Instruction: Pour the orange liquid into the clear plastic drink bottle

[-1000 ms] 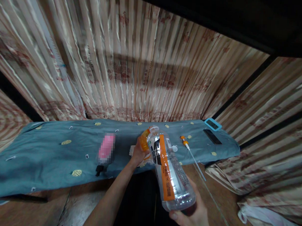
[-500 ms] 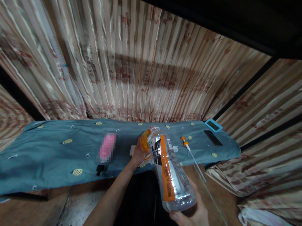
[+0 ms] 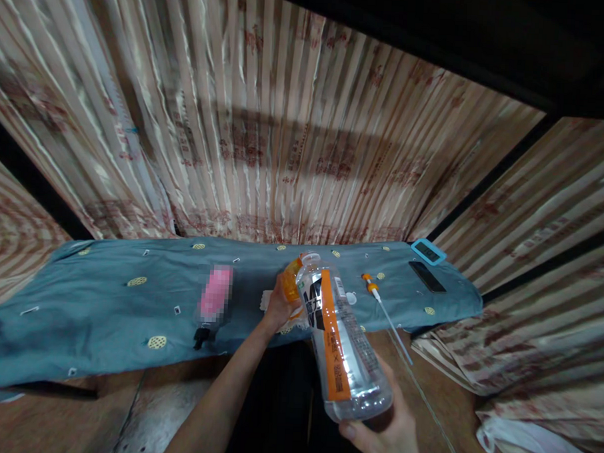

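My right hand [image 3: 388, 424] grips the base of a large clear plastic drink bottle [image 3: 337, 341] with a silver and orange label. The bottle is tilted, its mouth pointing away from me and a little to the left. My left hand [image 3: 278, 307] is wrapped round an amber bottle [image 3: 291, 279] beside that mouth. Whether the two bottles touch, and whether liquid runs between them, I cannot tell. An orange and white pump head [image 3: 370, 284] with a long tube lies right of the bottles. Near it is a small whitish round piece [image 3: 351, 298], possibly a cap.
On the blue-green cloth-covered surface [image 3: 108, 311], a pink blurred bottle [image 3: 216, 293] with a black top lies to the left. A dark phone-like slab [image 3: 426, 277] and a blue-framed display [image 3: 427, 252] lie at the right end. Striped curtains [image 3: 285, 152] hang behind.
Both hands and bottles hold nearly the same pose. Only a very slight shift of the whole view shows.
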{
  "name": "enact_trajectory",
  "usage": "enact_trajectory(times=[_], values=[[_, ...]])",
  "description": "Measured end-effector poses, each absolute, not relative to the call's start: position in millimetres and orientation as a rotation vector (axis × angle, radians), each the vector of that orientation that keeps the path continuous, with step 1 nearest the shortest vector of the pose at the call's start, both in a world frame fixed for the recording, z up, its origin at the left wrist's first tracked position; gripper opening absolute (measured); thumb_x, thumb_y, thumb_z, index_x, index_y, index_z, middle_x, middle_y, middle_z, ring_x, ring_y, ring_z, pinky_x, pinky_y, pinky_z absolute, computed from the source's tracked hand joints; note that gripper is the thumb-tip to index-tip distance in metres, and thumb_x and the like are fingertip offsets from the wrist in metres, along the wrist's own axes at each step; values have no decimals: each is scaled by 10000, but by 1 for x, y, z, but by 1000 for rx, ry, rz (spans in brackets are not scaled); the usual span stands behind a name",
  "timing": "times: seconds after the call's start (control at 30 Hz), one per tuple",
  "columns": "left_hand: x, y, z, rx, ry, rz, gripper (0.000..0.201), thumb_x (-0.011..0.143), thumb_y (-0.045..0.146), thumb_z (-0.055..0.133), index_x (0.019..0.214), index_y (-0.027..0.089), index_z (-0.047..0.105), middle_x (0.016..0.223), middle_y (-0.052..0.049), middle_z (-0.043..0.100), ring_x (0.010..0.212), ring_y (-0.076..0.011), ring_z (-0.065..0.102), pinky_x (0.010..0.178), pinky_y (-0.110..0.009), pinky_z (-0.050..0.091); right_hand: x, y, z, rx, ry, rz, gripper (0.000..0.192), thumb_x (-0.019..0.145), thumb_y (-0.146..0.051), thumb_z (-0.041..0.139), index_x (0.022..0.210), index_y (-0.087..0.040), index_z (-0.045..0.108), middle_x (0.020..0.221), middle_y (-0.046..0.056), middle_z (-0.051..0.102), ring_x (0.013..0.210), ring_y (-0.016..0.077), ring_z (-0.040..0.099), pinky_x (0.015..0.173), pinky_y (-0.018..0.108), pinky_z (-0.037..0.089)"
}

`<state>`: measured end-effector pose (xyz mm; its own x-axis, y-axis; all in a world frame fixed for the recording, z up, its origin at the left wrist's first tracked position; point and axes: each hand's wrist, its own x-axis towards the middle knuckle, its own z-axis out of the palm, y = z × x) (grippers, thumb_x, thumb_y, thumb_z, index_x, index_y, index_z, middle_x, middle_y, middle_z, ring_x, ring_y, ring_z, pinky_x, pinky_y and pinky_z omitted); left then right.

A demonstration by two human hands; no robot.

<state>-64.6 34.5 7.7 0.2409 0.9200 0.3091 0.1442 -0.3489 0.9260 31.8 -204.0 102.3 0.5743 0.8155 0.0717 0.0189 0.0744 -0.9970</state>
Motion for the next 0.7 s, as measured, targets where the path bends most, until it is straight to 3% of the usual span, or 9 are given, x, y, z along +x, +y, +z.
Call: enact_trajectory(times=[0.23, 0.7], values=[[-65, 35, 9, 1685, 1038, 1163, 494, 706, 196, 662, 1155, 208, 454, 1152, -68, 581, 1019, -222, 602, 911, -380, 486, 30, -204, 105, -1344, -750, 718, 831, 443, -392, 914, 1190, -281, 568, 1037, -53, 754, 927, 140, 709, 811, 114, 499], [-65, 32, 14, 1649, 1018, 1173, 461, 687, 172, 671, 1103, 200, 474, 1095, -58, 604, 989, -216, 609, 901, -379, 491, 33, -204, 101, -1385, -774, 708, 883, 435, -388, 912, 1221, -234, 540, 1074, 19, 750, 985, 211, 703, 844, 201, 517]])
